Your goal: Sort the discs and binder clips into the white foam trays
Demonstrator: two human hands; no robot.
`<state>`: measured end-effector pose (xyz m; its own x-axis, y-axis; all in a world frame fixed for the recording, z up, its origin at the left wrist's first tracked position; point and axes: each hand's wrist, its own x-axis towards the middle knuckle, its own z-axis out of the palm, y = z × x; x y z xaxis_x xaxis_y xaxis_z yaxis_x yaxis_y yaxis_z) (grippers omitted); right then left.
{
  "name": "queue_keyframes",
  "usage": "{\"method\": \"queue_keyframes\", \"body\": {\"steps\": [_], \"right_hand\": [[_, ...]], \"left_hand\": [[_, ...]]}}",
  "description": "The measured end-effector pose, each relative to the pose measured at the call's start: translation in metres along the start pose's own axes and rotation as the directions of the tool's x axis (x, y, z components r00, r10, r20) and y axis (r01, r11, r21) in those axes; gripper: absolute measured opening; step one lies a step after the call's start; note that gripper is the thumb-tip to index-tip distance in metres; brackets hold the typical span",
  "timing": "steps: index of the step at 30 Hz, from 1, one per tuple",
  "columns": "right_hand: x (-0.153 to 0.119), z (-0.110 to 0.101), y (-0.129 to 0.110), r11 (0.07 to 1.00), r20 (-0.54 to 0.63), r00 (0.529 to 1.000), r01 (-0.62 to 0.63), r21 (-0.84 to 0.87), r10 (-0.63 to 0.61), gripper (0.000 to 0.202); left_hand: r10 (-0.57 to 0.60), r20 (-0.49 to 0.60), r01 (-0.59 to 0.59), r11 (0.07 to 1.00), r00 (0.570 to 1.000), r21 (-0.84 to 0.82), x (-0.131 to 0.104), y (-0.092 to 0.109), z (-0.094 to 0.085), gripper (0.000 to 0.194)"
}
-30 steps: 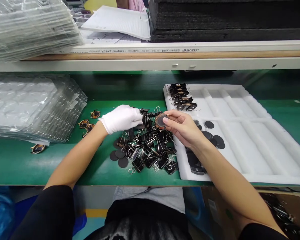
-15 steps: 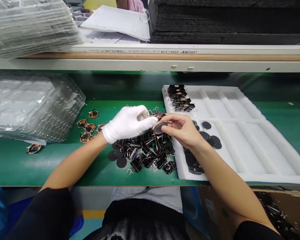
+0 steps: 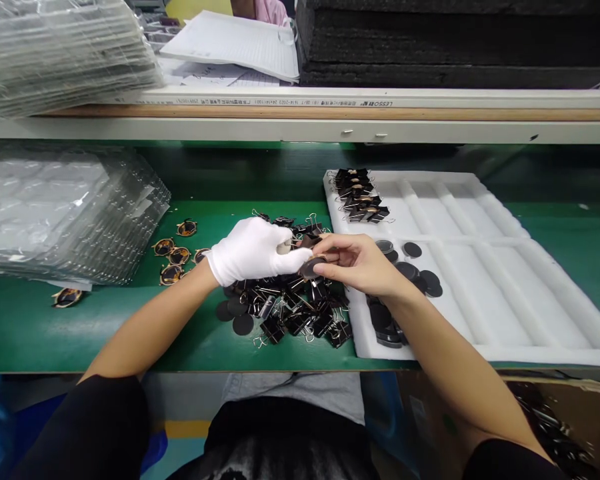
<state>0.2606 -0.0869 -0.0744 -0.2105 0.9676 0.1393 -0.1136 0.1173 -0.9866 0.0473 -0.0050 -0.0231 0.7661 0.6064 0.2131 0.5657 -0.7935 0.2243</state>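
Note:
Over a pile of black binder clips, my two hands meet. My left hand, in a white glove, is closed at a dark binder clip, its thumb tip touching the edge of a round watch case. A dark disc covers the face of this case. My bare right hand pinches the case between thumb and fingers. Fingertips partly hide both the clip and the case. Several loose black discs lie left of the pile.
Several gold-rimmed watch cases lie left of my glove, beside stacked clear plastic trays. At right, a white foam tray bears a row of clipped pieces and dark discs. A shelf edge spans the back.
Both hands have shifted slightly down and left with the watch case. The case has tilted a little, and more of the binder clips behind the glove show.

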Motion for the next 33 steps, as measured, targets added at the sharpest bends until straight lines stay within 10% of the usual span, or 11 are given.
{"method": "queue_keyframes", "body": {"steps": [6,23,27,33], "right_hand": [[0.005,-0.002,0.000,0.969,-0.306,0.950,0.022,0.245,0.056,0.026],[0.008,-0.002,0.005,0.974,-0.405,0.911,0.024,0.225,0.071,0.031],[0.009,-0.005,0.000,0.938,-0.430,0.896,0.048,0.344,0.112,0.028],[0.012,-0.003,-0.001,0.929,-0.418,0.891,-0.011,0.369,0.177,0.034]], "left_hand": [[-0.075,-0.057,0.056,0.957,0.996,-0.283,0.003,-0.004,-0.008,0.050],[-0.037,0.087,0.071,0.899,0.996,-0.431,0.006,-0.009,-0.002,0.057],[-0.142,0.004,0.142,0.990,0.990,-0.014,0.011,-0.035,-0.010,0.050],[-0.203,0.192,0.127,0.929,0.960,0.348,0.015,-0.060,0.008,0.046]]}}
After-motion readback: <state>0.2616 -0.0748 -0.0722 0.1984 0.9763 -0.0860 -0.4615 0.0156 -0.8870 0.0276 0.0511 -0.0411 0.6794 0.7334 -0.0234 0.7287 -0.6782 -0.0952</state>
